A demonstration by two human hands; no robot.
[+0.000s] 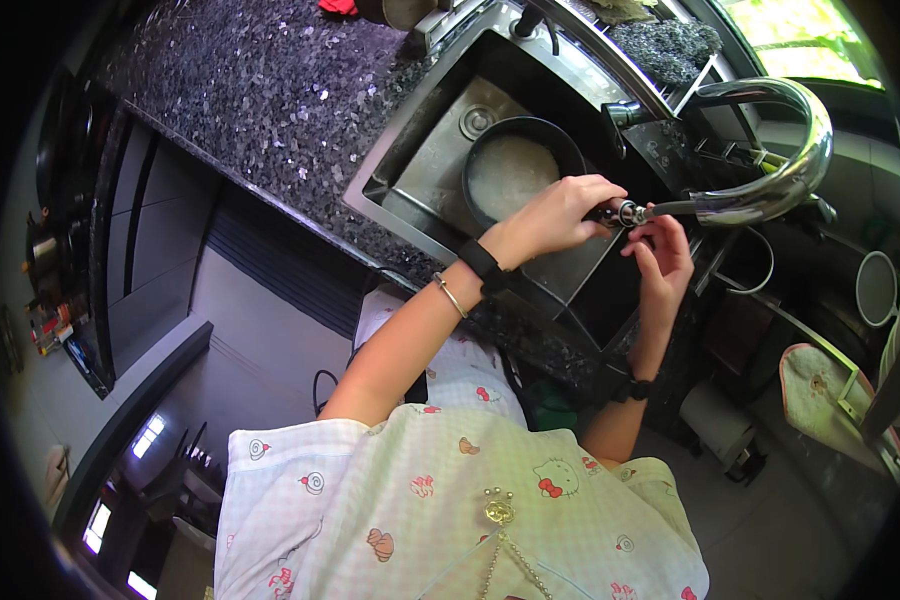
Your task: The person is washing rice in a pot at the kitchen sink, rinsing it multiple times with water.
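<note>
My left hand point(570, 212) is closed around the dark pull-out spray head point(607, 211) of the kitchen tap. Its hose point(670, 208) runs from the spray head to the chrome curved tap neck point(822, 130). Just below the hose is my right hand point(662, 262), its fingers loosely bent and apart, with nothing visible in it. Whether its fingertips touch the hose, I cannot tell. A dark round pot point(467, 180) with cloudy whitish contents stands in the sink point(410, 208), left of the spray head and partly behind my left wrist.
Speckled dark countertop point(260, 110) stretches left of the sink. A tap handle point(622, 115) stands at the far rim, with a rack holding a dark scouring mesh point(665, 50) behind it. Hanging mugs point(876, 288) and a pinkish board point(820, 385) are on the right.
</note>
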